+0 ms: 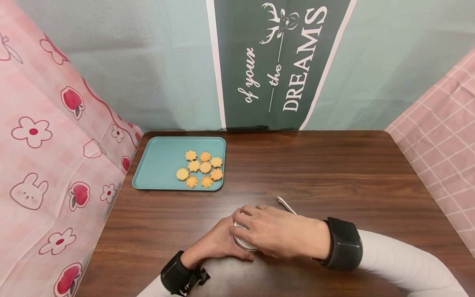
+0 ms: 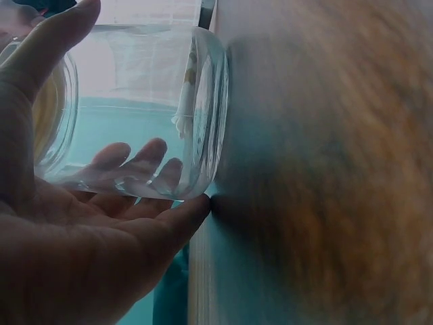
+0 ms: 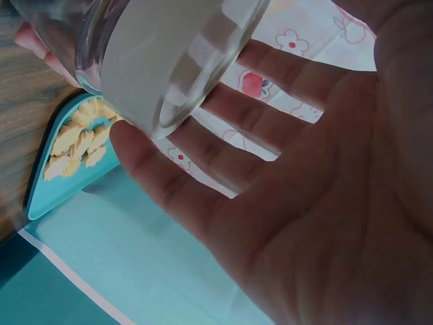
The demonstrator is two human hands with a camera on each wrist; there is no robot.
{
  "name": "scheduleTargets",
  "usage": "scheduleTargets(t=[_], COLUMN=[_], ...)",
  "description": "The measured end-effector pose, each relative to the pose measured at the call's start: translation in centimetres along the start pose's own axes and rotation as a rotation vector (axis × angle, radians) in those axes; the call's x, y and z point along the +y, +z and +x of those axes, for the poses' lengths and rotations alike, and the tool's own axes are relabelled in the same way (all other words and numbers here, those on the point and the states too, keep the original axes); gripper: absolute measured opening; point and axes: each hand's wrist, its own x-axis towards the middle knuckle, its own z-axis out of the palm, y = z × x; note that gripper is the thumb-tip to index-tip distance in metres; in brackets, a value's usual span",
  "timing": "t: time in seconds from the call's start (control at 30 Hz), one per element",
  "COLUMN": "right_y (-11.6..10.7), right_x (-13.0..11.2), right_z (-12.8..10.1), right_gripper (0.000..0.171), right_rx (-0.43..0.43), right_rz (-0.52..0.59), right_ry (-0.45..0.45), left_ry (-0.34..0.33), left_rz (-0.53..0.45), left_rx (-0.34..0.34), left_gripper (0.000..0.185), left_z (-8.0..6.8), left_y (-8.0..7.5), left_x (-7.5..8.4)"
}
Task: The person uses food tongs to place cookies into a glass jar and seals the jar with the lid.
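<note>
1. Clear glass jar (image 1: 243, 241) with a pale lid (image 3: 183, 64) stands on the wooden table (image 1: 334, 173), low in the head view, centre frame.
2. The left hand (image 1: 215, 243) wraps its curled fingers (image 2: 139, 159) round the jar's side, thumb on the near wall.
3. The right hand (image 1: 274, 231) lies over the lid, fingers (image 3: 264, 115) spread apart and straight.
4. A teal tray (image 1: 159, 165) of cookies (image 1: 200, 168) sits at mid-left, well apart from the jar.
5. A thin white utensil (image 1: 285, 204) lies just behind the right hand.
</note>
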Motion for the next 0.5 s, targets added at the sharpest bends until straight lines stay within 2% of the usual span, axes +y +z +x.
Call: scheduleTargets(t=[0.3, 0.5], right_y=[-0.24, -0.20], right_x=[0.14, 0.43], right_z=[0.07, 0.11], right_gripper=[0.044, 0.046], right_rx=[-0.002, 0.024], right_rz=[-0.059, -0.047], right_ry=[-0.057, -0.100], left_ry=[0.017, 0.031], left_rz=[0.005, 0.010], left_rx=[-0.016, -0.012], left_gripper=[0.107, 0.105], left_z=[0.09, 0.15], left_y=[-0.07, -0.03], left_x=[-0.12, -0.22])
